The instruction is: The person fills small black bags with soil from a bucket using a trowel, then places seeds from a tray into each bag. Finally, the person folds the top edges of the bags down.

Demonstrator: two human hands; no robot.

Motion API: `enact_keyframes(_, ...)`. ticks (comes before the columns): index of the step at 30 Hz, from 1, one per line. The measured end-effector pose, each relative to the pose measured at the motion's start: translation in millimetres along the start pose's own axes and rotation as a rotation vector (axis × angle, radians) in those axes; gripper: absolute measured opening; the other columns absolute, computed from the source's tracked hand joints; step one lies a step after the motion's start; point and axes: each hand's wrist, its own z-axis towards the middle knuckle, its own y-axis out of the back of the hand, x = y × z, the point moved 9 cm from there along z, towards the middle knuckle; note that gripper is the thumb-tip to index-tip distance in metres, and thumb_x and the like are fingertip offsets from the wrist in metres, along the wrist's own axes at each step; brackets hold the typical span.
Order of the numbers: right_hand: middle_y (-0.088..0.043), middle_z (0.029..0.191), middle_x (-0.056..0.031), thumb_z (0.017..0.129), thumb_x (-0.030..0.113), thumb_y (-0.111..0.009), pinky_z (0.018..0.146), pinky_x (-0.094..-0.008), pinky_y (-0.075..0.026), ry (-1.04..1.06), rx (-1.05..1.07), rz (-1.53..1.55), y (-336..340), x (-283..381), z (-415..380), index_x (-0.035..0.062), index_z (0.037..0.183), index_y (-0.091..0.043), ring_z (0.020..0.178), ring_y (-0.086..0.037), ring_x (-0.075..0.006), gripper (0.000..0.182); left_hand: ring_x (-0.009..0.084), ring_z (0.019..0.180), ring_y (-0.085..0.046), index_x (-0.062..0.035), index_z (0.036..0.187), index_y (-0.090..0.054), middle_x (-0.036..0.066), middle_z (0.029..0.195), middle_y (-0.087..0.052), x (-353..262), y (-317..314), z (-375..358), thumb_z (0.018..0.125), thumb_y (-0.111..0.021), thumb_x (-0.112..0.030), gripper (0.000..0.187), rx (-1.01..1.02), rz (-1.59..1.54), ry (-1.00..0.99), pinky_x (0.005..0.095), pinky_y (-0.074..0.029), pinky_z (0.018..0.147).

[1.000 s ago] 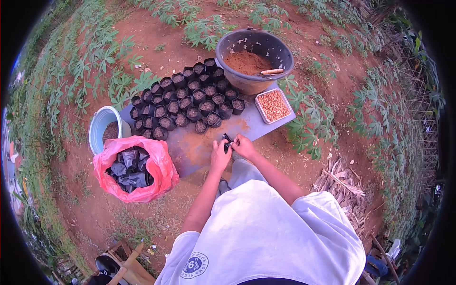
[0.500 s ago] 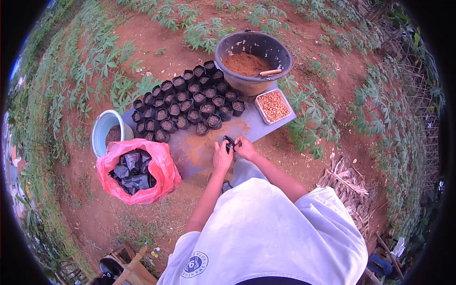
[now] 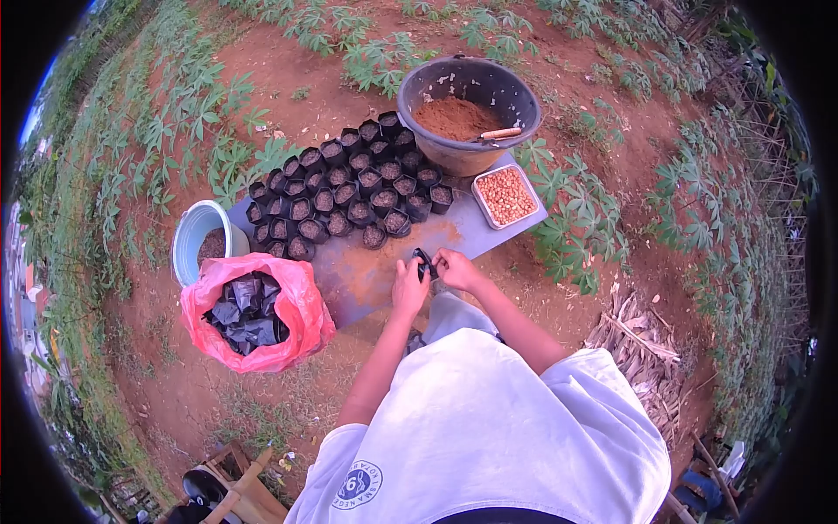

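Observation:
My left hand (image 3: 408, 286) is closed on a small black plastic planting bag (image 3: 424, 260) at the table's near edge. My right hand (image 3: 457, 270) pinches the right side of the same bag, its fingers close to the left ones. The bag looks crumpled, and my fingers partly cover it. Beyond my hands, several black planting bags filled with dark soil (image 3: 346, 192) stand packed together on the grey table (image 3: 349, 301). Nearer on the left, a pink plastic sack (image 3: 307, 327) holds more folded black bags (image 3: 249, 319).
At the table's back right stands a dark bucket (image 3: 463, 160) of reddish-brown soil with a wooden-handled tool in it. A tray of orange kernels (image 3: 506, 198) sits beside it. A light blue pail (image 3: 185, 247) stands left. Leafy plants (image 3: 567, 223) grow around, and dry leaves (image 3: 633, 349) lie right.
The whole view has shifted slightly. My right hand's fingers have moved a little at the bag; both hands stay in nearly the same place.

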Motion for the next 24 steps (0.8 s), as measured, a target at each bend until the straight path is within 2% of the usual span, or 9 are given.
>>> enact_keyframes(2, -0.063, 0.08, -0.0078, 0.078, 0.001, -0.058, 0.066, -0.0307, -0.051, 0.052, -0.029, -0.057, 4, -1, 6, -0.0005, 0.094, -0.059, 0.068, -0.06, -0.0165, 0.016, 0.0406, 0.097, -0.057, -0.0132, 0.111, -0.054, 0.018, 0.104, -0.047, 1, 0, 1, 0.085, -0.064, -0.023, 0.029, 0.031, -0.023, 0.004, 0.0491, -0.048, 0.079)
enact_keyframes(5, -0.063, 0.082, -0.0093, 0.08, 0.001, -0.059, 0.068, -0.0323, -0.051, -0.011, -0.01, 0.087, 3, -12, 15, -0.0005, 0.097, -0.057, 0.07, -0.06, -0.018, 0.017, 0.0424, 0.098, -0.057, -0.0154, 0.112, -0.054, 0.019, 0.108, -0.047, 6, -2, 3, 0.085, -0.064, -0.023, 0.03, 0.082, -0.093, 0.021, 0.0495, -0.047, 0.083)
enact_keyframes(8, -0.062, 0.083, -0.009, 0.081, -0.001, -0.06, 0.07, -0.0322, -0.051, 0.034, 0.098, 0.063, -6, -3, 19, 0.0004, 0.099, -0.057, 0.073, -0.06, -0.0171, 0.018, 0.0419, 0.1, -0.056, -0.0147, 0.116, -0.052, 0.019, 0.109, -0.048, 7, -3, 7, 0.085, -0.064, -0.021, 0.034, 0.118, -0.072, -0.022, 0.0493, -0.048, 0.081)
enact_keyframes(11, -0.059, 0.08, -0.0064, 0.08, -0.001, -0.063, 0.071, -0.0309, -0.05, 0.028, 0.153, 0.01, -13, 0, 23, 0.0014, 0.098, -0.057, 0.074, -0.059, -0.0159, 0.02, 0.0428, 0.101, -0.056, -0.0161, 0.12, -0.05, 0.019, 0.113, -0.047, 9, -5, 8, 0.085, -0.065, -0.019, 0.038, 0.148, -0.085, -0.004, 0.0501, -0.047, 0.083)
enact_keyframes(13, -0.055, 0.077, -0.0039, 0.08, -0.002, -0.064, 0.069, -0.0291, -0.05, 0.085, 0.097, 0.073, -12, -1, 24, 0.0023, 0.099, -0.057, 0.071, -0.057, -0.0138, 0.021, 0.0431, 0.103, -0.056, -0.0166, 0.122, -0.048, 0.019, 0.115, -0.046, 8, -1, 8, 0.084, -0.065, -0.019, 0.041, 0.15, -0.107, 0.02, 0.0503, -0.047, 0.084)
enact_keyframes(16, -0.055, 0.083, -0.0033, 0.077, -0.001, -0.068, 0.069, -0.0298, -0.049, 0.006, 0.117, 0.213, -19, -14, 24, 0.0047, 0.1, -0.058, 0.07, -0.056, -0.0146, 0.026, 0.0429, 0.107, -0.054, -0.0169, 0.125, -0.046, 0.019, 0.119, -0.043, 10, -1, 9, 0.083, -0.067, -0.017, 0.047, 0.177, -0.131, 0.055, 0.0499, -0.046, 0.088)
enact_keyframes(17, -0.055, 0.083, -0.0033, 0.077, -0.001, -0.068, 0.069, -0.0298, -0.049, 0.008, 0.138, 0.203, -22, -17, 22, 0.0047, 0.1, -0.058, 0.07, -0.056, -0.0146, 0.026, 0.0425, 0.109, -0.053, -0.0167, 0.126, -0.045, 0.019, 0.121, -0.042, 12, -3, 10, 0.082, -0.068, -0.016, 0.049, 0.2, -0.128, 0.064, 0.0492, -0.045, 0.091)
enact_keyframes(19, -0.049, 0.074, 0.0029, 0.08, -0.005, -0.064, 0.064, -0.024, -0.044, -0.023, 0.122, 0.293, -19, -14, 19, 0.0074, 0.101, -0.058, 0.067, -0.047, -0.0071, 0.025, 0.0417, 0.111, -0.052, -0.0163, 0.127, -0.045, 0.018, 0.121, -0.042, 19, -5, 13, 0.081, -0.069, -0.016, 0.052, 0.202, -0.186, 0.07, 0.0483, -0.045, 0.092)
enact_keyframes(24, -0.045, 0.074, 0.0044, 0.081, -0.004, -0.063, 0.064, -0.0229, -0.041, -0.029, 0.177, 0.323, -27, -12, 19, 0.0098, 0.102, -0.06, 0.066, -0.043, -0.0068, 0.026, 0.0401, 0.114, -0.05, -0.0153, 0.128, -0.044, 0.018, 0.12, -0.042, 36, -21, 22, 0.078, -0.072, -0.016, 0.057, 0.208, -0.298, 0.1, 0.046, -0.045, 0.093)
